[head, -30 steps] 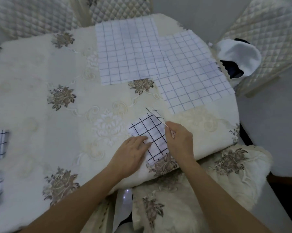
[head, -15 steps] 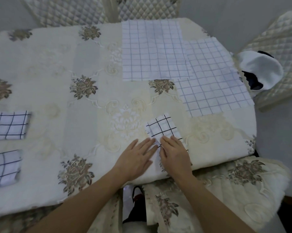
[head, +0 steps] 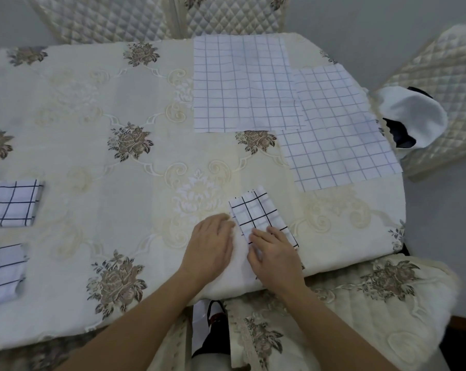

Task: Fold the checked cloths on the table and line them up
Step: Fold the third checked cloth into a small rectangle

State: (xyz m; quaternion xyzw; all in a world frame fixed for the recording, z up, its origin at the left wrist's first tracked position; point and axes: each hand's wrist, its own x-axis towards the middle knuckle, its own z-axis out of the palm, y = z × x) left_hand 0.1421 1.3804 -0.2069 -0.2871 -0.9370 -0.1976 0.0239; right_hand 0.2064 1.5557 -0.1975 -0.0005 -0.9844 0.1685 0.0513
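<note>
A small folded white cloth with black checks [head: 258,212] lies near the table's front edge. My right hand [head: 273,253] rests flat on its near end, fingers spread. Just left of the cloth, my left hand [head: 211,246] lies flat on the tablecloth, fingertips at the cloth's left edge. Two folded black-checked cloths sit at the far left, one [head: 10,203] above the other [head: 2,273]. Two unfolded pale blue-checked cloths lie at the back right, the left one [head: 242,84] overlapping the right one [head: 339,129].
The table carries a cream floral tablecloth [head: 106,170]. Quilted chairs stand behind it [head: 106,17] and at the right [head: 446,84], the right one holding a white and dark item [head: 411,116]. A padded seat [head: 360,303] sits in front at the right.
The small cloth's raised corner has been laid down and it now lies flat as a narrow fold. Both hands went from pinching it to pressing flat. The view has shifted left.
</note>
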